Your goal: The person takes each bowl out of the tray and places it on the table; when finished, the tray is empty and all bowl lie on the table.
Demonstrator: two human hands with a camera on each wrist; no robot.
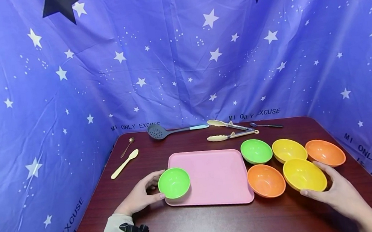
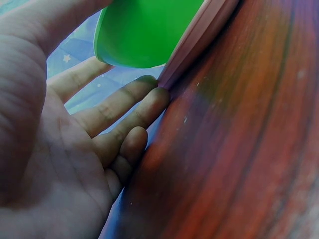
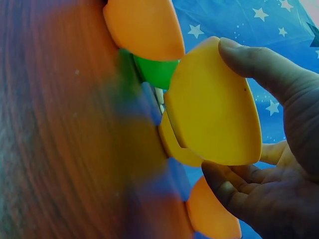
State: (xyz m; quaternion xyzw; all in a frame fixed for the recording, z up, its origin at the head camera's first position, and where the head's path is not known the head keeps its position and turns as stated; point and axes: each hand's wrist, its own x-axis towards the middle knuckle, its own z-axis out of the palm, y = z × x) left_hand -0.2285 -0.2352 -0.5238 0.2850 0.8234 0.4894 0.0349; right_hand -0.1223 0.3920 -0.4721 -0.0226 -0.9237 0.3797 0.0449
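While hands [image 1: 140, 197] rest, six bowls [image 1: 174, 182], one tray [image 1: 213, 177]

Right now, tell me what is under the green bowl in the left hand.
The green bowl sits on the pink tray's front left corner, the left hand around its side. The tray beneath the bowl's base is hidden.

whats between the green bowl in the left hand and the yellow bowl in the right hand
In the head view, the pink tray and then an orange bowl lie between the green bowl and the yellow bowl.
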